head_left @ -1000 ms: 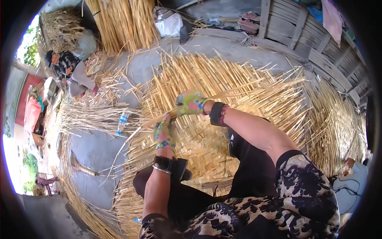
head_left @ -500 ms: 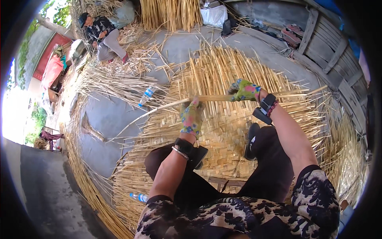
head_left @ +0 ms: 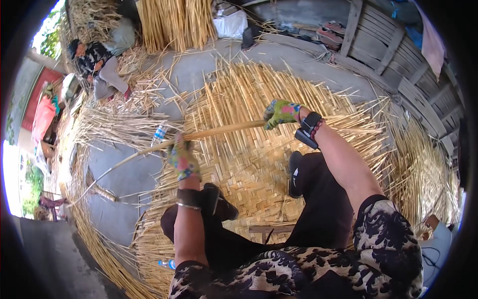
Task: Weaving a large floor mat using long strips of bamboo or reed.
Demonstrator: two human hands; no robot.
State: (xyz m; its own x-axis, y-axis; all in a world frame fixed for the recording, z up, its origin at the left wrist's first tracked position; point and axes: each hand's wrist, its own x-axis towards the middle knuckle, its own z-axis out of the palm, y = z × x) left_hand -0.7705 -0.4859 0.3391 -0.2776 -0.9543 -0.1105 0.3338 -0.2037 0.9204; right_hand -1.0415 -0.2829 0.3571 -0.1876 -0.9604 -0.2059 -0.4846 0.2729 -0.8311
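A long, flattened reed strip point(head_left: 226, 130) is stretched between my two hands above a large woven reed mat point(head_left: 249, 179). My left hand point(head_left: 182, 158), in a flowered glove, is closed round the strip toward its left part. From there the thin end curves down to the left, past the mat's edge. My right hand point(head_left: 282, 113), gloved alike, is closed on the strip farther right; its fingertips are partly hidden. Loose reed ends fringe the mat's far and side edges, while its middle shows a tight weave between my feet.
A water bottle point(head_left: 159, 133) lies beyond my left hand, another bottle point(head_left: 167, 263) near my left elbow. One person point(head_left: 94, 65) sits among loose reeds at the far left. Reed bundles point(head_left: 174, 22) stand at the back. A wooden plank frame point(head_left: 383, 42) borders the right.
My left hand has slid left along the strip, so my hands are wider apart. The whole view has shifted, bringing the surroundings leftward.
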